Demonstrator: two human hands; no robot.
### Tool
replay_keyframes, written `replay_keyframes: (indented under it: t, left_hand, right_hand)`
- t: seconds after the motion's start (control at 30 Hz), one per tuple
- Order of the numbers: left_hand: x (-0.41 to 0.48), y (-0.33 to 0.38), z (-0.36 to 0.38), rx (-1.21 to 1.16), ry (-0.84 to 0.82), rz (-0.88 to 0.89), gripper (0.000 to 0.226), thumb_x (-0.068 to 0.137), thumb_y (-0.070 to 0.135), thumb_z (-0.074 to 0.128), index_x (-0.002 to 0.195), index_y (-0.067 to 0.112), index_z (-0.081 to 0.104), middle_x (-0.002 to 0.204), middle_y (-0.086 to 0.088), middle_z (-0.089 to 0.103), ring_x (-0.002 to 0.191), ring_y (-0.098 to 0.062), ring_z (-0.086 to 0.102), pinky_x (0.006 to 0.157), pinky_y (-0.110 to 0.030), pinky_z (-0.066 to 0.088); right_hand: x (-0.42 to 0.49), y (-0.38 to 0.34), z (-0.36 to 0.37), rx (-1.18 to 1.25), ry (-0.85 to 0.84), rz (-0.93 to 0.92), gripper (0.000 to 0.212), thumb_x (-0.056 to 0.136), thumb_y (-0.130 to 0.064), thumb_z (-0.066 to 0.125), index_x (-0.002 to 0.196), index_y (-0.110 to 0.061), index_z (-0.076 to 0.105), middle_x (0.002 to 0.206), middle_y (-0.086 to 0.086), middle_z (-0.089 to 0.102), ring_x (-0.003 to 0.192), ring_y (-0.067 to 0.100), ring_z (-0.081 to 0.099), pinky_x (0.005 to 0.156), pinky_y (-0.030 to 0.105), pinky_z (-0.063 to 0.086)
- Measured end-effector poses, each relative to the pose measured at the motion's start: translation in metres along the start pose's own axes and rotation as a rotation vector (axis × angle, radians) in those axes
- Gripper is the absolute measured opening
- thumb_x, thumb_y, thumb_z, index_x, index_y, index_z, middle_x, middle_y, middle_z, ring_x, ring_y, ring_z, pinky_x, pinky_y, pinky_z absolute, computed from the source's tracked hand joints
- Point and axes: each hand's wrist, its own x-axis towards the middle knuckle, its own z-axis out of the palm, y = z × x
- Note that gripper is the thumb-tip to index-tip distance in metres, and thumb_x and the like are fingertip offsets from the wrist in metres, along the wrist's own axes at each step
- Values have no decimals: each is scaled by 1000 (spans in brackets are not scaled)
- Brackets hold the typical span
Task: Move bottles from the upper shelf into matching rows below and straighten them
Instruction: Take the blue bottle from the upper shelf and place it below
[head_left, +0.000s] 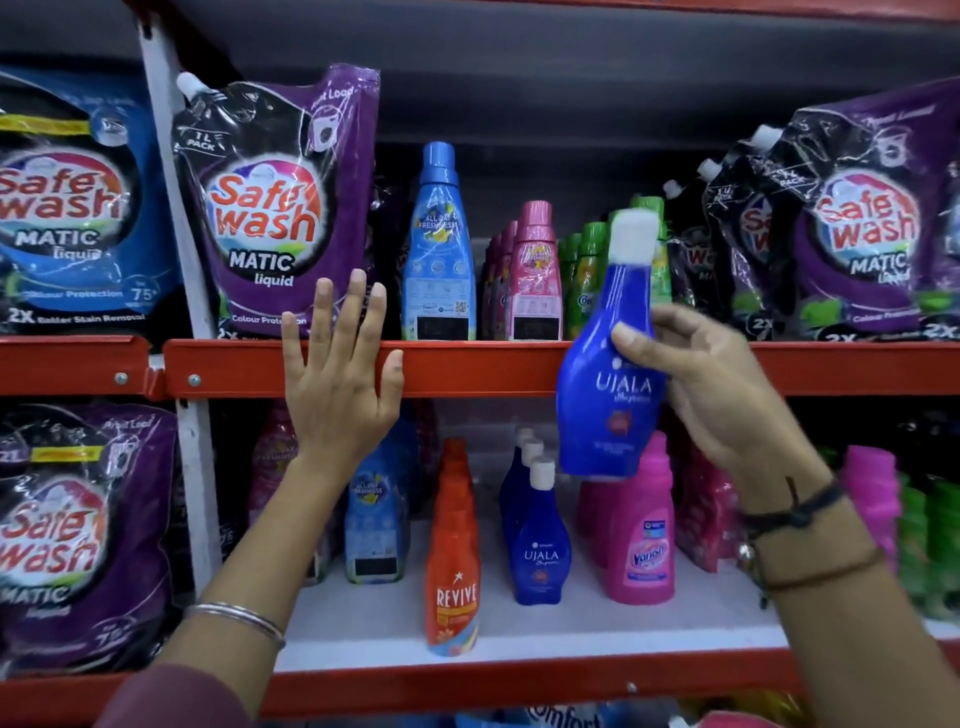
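My right hand (722, 395) grips a dark blue Ujala bottle (608, 358) with a white cap, held upright in front of the red upper shelf edge (467, 366). Below it, on the lower shelf (519, 623), a row of matching Ujala bottles (537, 540) runs front to back. My left hand (340, 379) is spread flat with fingers apart, in front of the shelf edge, holding nothing. On the upper shelf stand a tall light blue bottle (439, 249), pink bottles (532, 280) and green bottles (587, 275).
Purple Safewash pouches (270, 208) flank the upper bottles on both sides. The lower shelf also holds an orange Revive row (452, 551), pink Vanish bottles (641, 540), a light blue bottle (376, 519) and green bottles (935, 545). A white upright post (192, 291) stands at left.
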Motion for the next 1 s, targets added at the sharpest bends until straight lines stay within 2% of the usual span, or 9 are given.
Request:
replay_keyframes:
  t: [0.1,0.23,0.33,0.47,0.6,0.77,1.0]
  left_hand:
    - [0,0,1,5,2,-4,57,100,41,25,152,19,20,160,-4,22,148,-19,4,120,-46,-3]
    - [0,0,1,6,4,-5,57,100,42,24,152,19,21,159,-4,22,148,-19,5,120,-45,-4]
    - [0,0,1,1,10,-6,56,100,42,24,152,19,22,159,-3,23,149,-22,9,119,-47,-2]
    - [0,0,2,8,24,-1,56,100,41,24,152,19,22,159,-3,24,149,-24,11,119,-48,1]
    - [0,0,2,8,36,0,56,100,41,25,152,19,23,159,-3,25,148,-24,13,120,-47,0]
    - [1,1,1,-16,42,3,56,100,40,25,151,19,24,158,-4,27,148,-27,15,119,-47,-1]
    - [1,0,0,-33,24,-3,56,100,40,26,151,18,24,158,-4,27,147,-27,16,119,-46,-2]
  right_hand:
    - [-31,41,-9,-59,16,38,47,56,-24,78,102,-19,68,96,0,76,89,15,71,78,26,57]
    - [-58,98,-15,-103,50,128,46,63,-15,78,106,-18,65,95,-2,76,86,10,72,68,18,54]
    - [-65,139,-18,-112,63,188,40,69,-3,77,103,-19,64,97,-1,75,85,9,72,69,20,56]
    - [-66,182,-21,-127,94,250,40,69,-2,78,100,-21,64,101,2,74,88,10,72,72,24,56]
    - [-62,203,-21,-138,86,276,41,68,-1,79,102,-18,64,101,3,74,86,7,72,71,20,56]
    - [-62,212,-19,-180,19,301,39,69,-3,78,100,-23,63,99,-3,73,86,5,71,72,19,55]
    - [-65,224,-21,-212,-1,296,38,72,-5,76,100,-26,61,106,1,71,87,1,69,76,19,55]
